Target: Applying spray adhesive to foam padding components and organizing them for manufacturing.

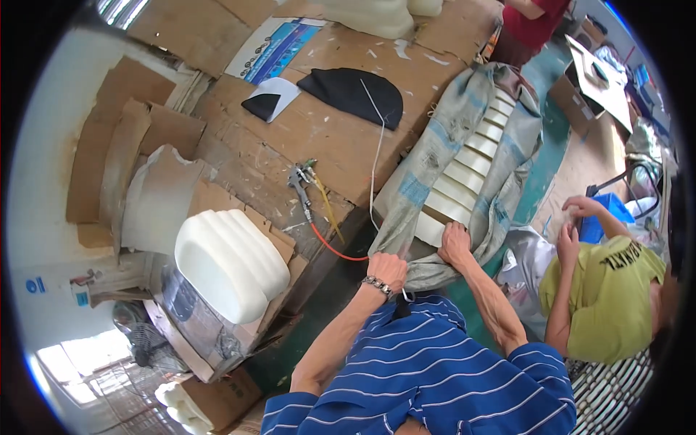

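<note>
A long grey-green woven sack [417,163] lies open in front of me, its mouth folded back around a row of cream flat pieces [464,174] standing packed one behind another. My left hand [388,271], with a bracelet at the wrist, is closed on the near left edge of the sack. At the near end of the row, my right hand [454,244] has its fingers curled on the edge of the closest cream piece [429,230]. My right palm and thumb are partly hidden.
Left of the sack, a cardboard-covered table [341,152] carries a spray gun [299,183] with a red hose [330,249] and black fabric pieces [355,94]. A white ribbed foam block [235,264] stands nearer. One person in yellow-green [609,297] works at right; another in red [533,32] stands beyond.
</note>
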### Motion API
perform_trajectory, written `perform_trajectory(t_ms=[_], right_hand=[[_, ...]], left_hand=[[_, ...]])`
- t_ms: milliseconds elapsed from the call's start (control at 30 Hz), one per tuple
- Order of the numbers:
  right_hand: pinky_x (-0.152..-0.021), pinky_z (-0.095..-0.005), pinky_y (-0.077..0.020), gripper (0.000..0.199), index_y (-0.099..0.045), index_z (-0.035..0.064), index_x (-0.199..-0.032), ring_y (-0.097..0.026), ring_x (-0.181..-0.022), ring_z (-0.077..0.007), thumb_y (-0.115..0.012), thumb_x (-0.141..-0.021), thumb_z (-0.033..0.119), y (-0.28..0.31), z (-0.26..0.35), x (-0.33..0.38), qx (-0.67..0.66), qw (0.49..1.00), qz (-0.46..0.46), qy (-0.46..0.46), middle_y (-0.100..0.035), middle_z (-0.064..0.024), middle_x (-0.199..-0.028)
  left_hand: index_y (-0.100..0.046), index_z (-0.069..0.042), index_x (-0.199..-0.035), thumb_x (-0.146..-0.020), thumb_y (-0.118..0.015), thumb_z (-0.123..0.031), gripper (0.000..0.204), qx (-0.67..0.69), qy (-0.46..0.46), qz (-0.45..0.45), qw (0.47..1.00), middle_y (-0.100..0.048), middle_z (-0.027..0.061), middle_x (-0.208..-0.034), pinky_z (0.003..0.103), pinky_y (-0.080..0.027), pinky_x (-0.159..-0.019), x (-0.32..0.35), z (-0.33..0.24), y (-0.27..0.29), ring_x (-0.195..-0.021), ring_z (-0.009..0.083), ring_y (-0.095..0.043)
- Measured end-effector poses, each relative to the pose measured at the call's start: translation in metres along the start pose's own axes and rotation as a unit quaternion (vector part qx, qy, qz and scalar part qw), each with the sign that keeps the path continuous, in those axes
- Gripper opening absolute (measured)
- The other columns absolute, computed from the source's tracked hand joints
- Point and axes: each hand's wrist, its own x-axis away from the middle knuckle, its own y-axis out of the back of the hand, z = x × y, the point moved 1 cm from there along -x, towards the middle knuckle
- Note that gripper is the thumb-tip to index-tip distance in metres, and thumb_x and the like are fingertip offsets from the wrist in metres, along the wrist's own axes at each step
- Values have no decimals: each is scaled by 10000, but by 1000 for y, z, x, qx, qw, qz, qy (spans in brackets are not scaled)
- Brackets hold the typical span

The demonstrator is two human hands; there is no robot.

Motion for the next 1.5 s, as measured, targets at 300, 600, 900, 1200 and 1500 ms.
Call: perform_trajectory(t_ms=[300, 600, 900, 1200, 1500], right_hand=[[-844, -461, -517, 384, -589, -26, -1025, -581, -998, -359, -691, -680, 109, 167, 37, 74, -12, 976, -193, -100, -598, -185, -1007], [-940, -332, -469, 479, -528, -49, -1266, -586, -1056, -206, -645, -833, 120, 233, 95, 85, -610, 708, -349, -68, -619, -130, -1191], [-947, -333, -467, 523, -575, -5, -1306, -592, -1066, -181, -724, -829, 148, 232, 175, 60, -557, 776, -290, 61, -646, -72, -1163], [-1030, -472, -397, 789, -453, -29, -1358, -520, -1196, -408, -804, -743, 318, 271, 392, 115, -230, 885, -279, 292, -515, -239, -1299], [-1134, -564, -300, 755, -482, 26, -1419, -404, -1362, -469, -753, -831, 416, 289, 495, 162, -97, 815, -148, 553, -388, -299, -1485]], left_hand=[[-783, -70, -784, -843, -596, -676, 636, 93, 18, -78, 992, -718, 190, -755, 463, -546, -716, 33, 61, 33, -772, 350, -720], [-624, -39, -1278, -808, -767, -504, 676, 355, -103, -318, 873, -610, 184, -1228, 450, -521, -913, 40, 130, 13, -1093, 328, -620], [-464, -37, -1467, -1037, -474, -524, 649, 844, -127, -144, 502, -602, 117, -1254, 377, -545, -943, 145, 187, 101, -1137, 222, -606], [-150, -40, -1589, -780, -839, -467, 1145, 751, -132, -478, 436, -267, 180, -1592, 484, -343, -1153, 268, 177, 84, -1485, 317, -279], [-418, -16, -1416, -765, -859, -227, 814, 759, -56, -591, 267, -595, 99, -1262, 346, -485, -985, 361, 254, 43, -1158, 185, -574]])
